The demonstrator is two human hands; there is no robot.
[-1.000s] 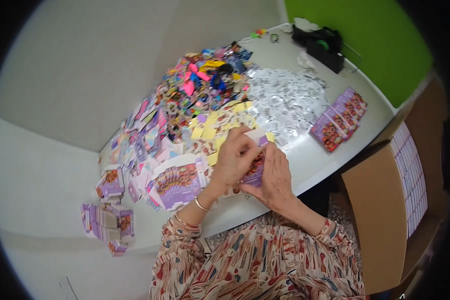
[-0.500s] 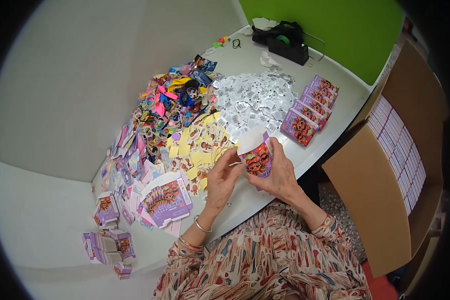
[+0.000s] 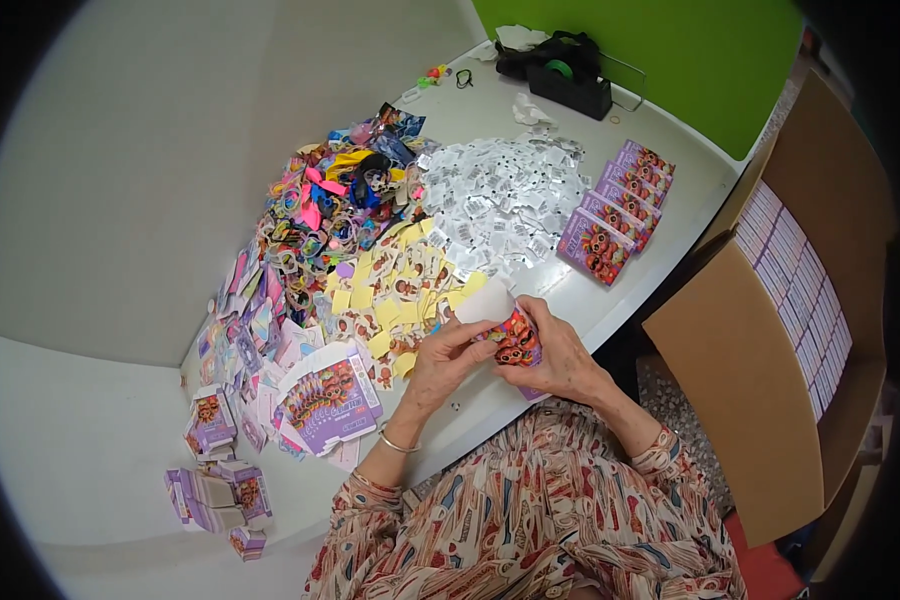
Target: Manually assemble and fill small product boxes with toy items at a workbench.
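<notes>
Between my two hands is a small purple carton (image 3: 521,343) with red cartoon figures on its front. Its white flap (image 3: 486,303) stands up from the far end. My left hand (image 3: 442,370) grips the carton's left side, its thumb and fingers at the base of the flap. Wrapped round the right side, my right hand (image 3: 562,358) covers part of the print. Just beyond the hands lie yellow-backed picture cards (image 3: 402,290) and a heap of small white printed packets (image 3: 505,200). Whether anything is inside the carton cannot be seen.
Finished-looking purple boxes (image 3: 595,250) lean in a row at the right. Flat cartons (image 3: 328,405) lie at left, near folded ones (image 3: 210,500). Colourful trinkets (image 3: 320,210) are heaped against the wall. A tape dispenser (image 3: 570,92) stands behind; a cardboard box (image 3: 740,400) holds packed cartons.
Both hands have shifted slightly with the carton. My left fingers have moved onto the base of the white flap, which now tilts more to the left.
</notes>
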